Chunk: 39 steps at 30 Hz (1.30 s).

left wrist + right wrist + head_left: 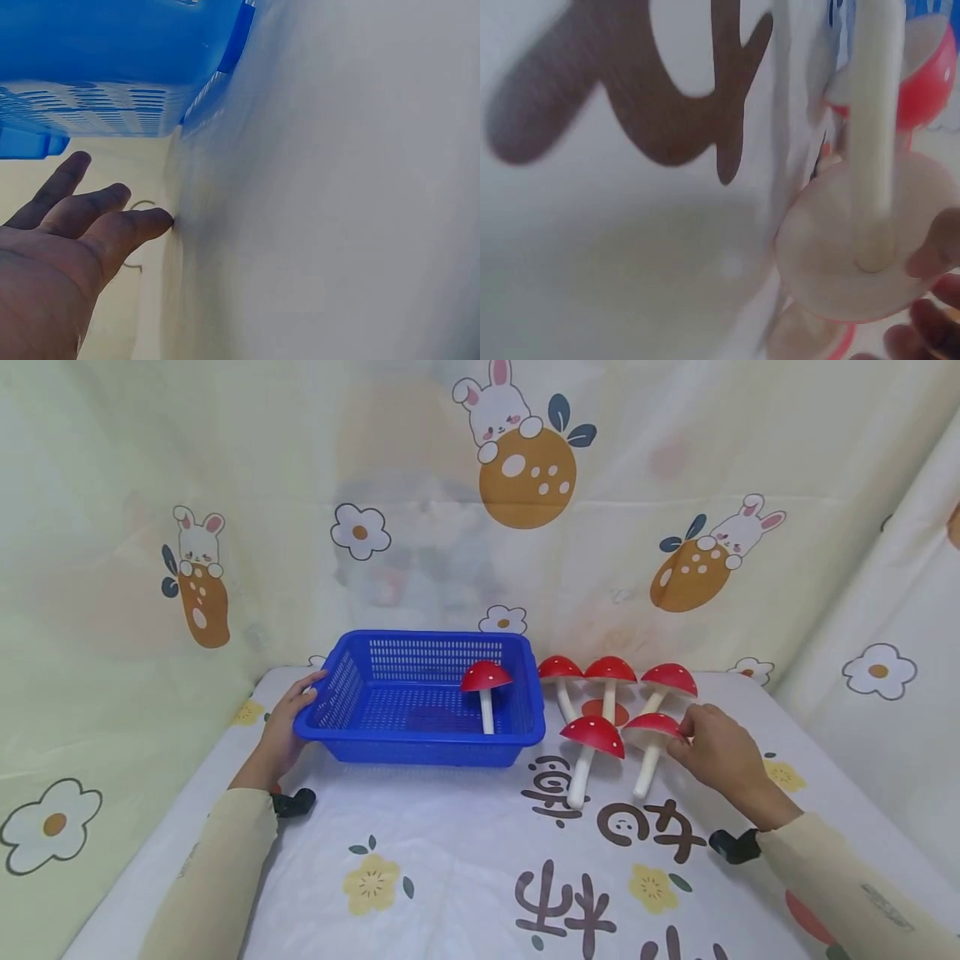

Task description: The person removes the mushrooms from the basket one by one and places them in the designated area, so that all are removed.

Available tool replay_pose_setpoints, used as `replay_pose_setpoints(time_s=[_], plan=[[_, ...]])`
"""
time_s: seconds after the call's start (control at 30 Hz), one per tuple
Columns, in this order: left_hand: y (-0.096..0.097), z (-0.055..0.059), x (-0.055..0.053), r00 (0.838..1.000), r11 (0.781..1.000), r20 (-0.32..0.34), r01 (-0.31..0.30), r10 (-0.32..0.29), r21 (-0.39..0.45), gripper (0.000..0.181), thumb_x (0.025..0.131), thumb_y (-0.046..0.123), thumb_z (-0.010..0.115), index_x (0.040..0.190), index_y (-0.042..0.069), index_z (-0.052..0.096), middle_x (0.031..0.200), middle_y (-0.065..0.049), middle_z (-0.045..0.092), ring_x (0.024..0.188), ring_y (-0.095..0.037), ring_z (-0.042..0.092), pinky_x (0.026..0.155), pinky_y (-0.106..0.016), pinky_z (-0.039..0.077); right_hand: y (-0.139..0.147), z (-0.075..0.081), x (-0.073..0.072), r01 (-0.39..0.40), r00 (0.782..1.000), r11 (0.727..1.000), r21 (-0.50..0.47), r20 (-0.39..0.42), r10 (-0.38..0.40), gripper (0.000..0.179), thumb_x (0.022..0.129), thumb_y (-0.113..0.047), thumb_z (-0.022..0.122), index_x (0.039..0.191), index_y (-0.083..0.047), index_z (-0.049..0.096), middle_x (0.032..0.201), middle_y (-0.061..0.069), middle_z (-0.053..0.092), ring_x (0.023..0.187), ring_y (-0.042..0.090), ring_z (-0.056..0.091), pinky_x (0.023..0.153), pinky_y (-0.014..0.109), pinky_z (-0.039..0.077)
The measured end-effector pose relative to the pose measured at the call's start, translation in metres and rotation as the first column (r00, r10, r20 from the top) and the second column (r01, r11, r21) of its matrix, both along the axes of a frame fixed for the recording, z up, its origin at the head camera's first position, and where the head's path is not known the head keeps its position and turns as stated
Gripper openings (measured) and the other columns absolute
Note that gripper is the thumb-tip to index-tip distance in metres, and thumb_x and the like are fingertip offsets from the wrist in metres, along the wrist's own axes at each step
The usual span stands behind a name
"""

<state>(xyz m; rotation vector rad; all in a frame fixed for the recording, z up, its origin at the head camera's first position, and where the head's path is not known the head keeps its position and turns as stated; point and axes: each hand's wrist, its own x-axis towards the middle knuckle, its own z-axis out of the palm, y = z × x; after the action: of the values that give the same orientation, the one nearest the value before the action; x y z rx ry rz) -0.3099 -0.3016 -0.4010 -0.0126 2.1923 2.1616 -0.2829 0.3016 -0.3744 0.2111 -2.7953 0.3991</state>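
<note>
At the front right of a group of toy mushrooms, my right hand (718, 750) pinches the red cap of one toy mushroom (651, 724) by its right edge. The right wrist view shows this mushroom's pale underside (817, 240) and white stem, with the thumb against the underside. My left hand (282, 727) touches the left end of a blue plastic basket (427, 752); its fingers (112, 232) look mostly straight in the left wrist view, where the thumb is hidden. One red-capped mushroom (486, 678) stands inside the basket, towards its right end.
Left of the held mushroom is another mushroom (592, 737), tilted. Behind them are three more, including a left one (560, 668) close to the basket's right side. A white patterned cloth (450, 827) covers the table, and a printed curtain (420, 585) hangs behind.
</note>
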Motion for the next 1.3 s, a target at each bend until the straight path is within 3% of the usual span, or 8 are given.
replay_pose_setpoints(time_s=[0.27, 0.4, 0.53, 0.8, 0.9, 1.03, 1.17, 1.3], plan=[[-0.006, 0.004, 0.002, 1.000, 1.000, -0.007, -0.010, 0.010, -0.006, 0.049, 0.106, 0.042, 0.033, 0.154, 0.037, 0.027, 0.165, -0.010, 0.017, 0.146, -0.038, 0.029, 0.087, -0.021, 0.052, -0.010, 0.014, 0.015, -0.046, 0.994, 0.996, 0.071, 0.105, 0.038, 0.037, 0.073, -0.015, 0.084, 0.096, 0.001, 0.061, 0.089, 0.020, 0.066, 0.065, 0.020, 0.056, 0.051, 0.030, 0.052], [-0.007, 0.006, 0.003, 1.000, 1.000, 0.005, -0.018, 0.018, -0.012, 0.049, 0.106, 0.043, 0.033, 0.154, 0.038, 0.027, 0.165, -0.009, 0.015, 0.147, -0.038, 0.028, 0.103, -0.035, 0.048, -0.011, 0.020, 0.020, -0.069, 0.990, 0.995, 0.071, 0.128, 0.060, 0.042, 0.072, -0.017, 0.086, 0.102, 0.001, 0.063, 0.092, 0.019, 0.068, 0.073, 0.024, 0.062, 0.056, 0.035, 0.056], [-0.007, 0.008, 0.004, 1.000, 1.000, 0.006, -0.022, 0.022, -0.013, 0.049, 0.105, 0.044, 0.032, 0.154, 0.038, 0.027, 0.166, -0.009, 0.014, 0.147, -0.038, 0.028, 0.116, -0.053, 0.030, -0.011, 0.029, 0.022, -0.084, 0.985, 0.994, 0.067, 0.154, 0.073, 0.044, 0.073, -0.017, 0.085, 0.106, 0.002, 0.063, 0.094, 0.020, 0.069, 0.074, 0.025, 0.063, 0.054, 0.034, 0.055], [-0.009, 0.011, 0.003, 1.000, 1.000, -0.011, -0.022, 0.022, 0.003, 0.050, 0.105, 0.044, 0.034, 0.154, 0.037, 0.028, 0.166, -0.009, 0.014, 0.147, -0.038, 0.027, 0.117, -0.056, 0.027, -0.048, 0.065, 0.016, -0.196, 0.966, 0.981, -0.003, 0.170, 0.193, 0.038, 0.075, -0.015, 0.084, 0.105, -0.003, 0.064, 0.091, 0.012, 0.070, 0.074, 0.021, 0.064, 0.056, 0.030, 0.055], [-0.009, 0.010, 0.003, 1.000, 1.000, -0.011, -0.029, 0.029, -0.003, 0.050, 0.105, 0.045, 0.034, 0.154, 0.037, 0.028, 0.166, -0.009, 0.014, 0.147, -0.038, 0.028, 0.117, -0.056, 0.028, -0.079, 0.084, 0.003, -0.236, 0.959, 0.971, -0.026, 0.155, 0.237, 0.036, 0.076, -0.015, 0.084, 0.105, -0.005, 0.065, 0.093, 0.010, 0.069, 0.078, 0.021, 0.065, 0.061, 0.032, 0.057], [-0.009, 0.006, 0.003, 1.000, 1.000, -0.015, -0.021, 0.022, 0.008, 0.051, 0.105, 0.043, 0.034, 0.155, 0.034, 0.028, 0.166, -0.010, 0.014, 0.147, -0.038, 0.027, 0.117, -0.056, 0.028, -0.122, 0.103, -0.026, -0.281, 0.942, 0.958, -0.060, 0.171, 0.288, 0.033, 0.080, -0.016, 0.080, 0.109, -0.008, 0.066, 0.097, 0.010, 0.069, 0.078, 0.021, 0.065, 0.063, 0.029, 0.058], [-0.004, 0.003, 0.002, 1.000, 1.000, -0.022, -0.009, 0.009, 0.028, 0.050, 0.106, 0.039, 0.034, 0.155, 0.031, 0.029, 0.166, -0.010, 0.012, 0.148, -0.040, 0.025, 0.117, -0.058, 0.027, -0.162, 0.110, -0.063, -0.319, 0.909, 0.944, -0.087, 0.255, 0.330, 0.029, 0.083, -0.015, 0.077, 0.110, -0.008, 0.067, 0.100, 0.011, 0.069, 0.083, 0.024, 0.066, 0.067, 0.030, 0.058], [0.002, 0.000, 0.001, 1.000, 0.999, -0.019, -0.004, 0.004, 0.036, 0.049, 0.106, 0.038, 0.034, 0.154, 0.031, 0.030, 0.166, -0.011, 0.013, 0.148, -0.041, 0.025, 0.116, -0.058, 0.027, -0.194, 0.106, -0.096, -0.320, 0.862, 0.945, -0.058, 0.395, 0.317, 0.025, 0.084, -0.013, 0.076, 0.106, -0.006, 0.068, 0.101, 0.014, 0.069, 0.084, 0.025, 0.066, 0.068, 0.031, 0.058]])
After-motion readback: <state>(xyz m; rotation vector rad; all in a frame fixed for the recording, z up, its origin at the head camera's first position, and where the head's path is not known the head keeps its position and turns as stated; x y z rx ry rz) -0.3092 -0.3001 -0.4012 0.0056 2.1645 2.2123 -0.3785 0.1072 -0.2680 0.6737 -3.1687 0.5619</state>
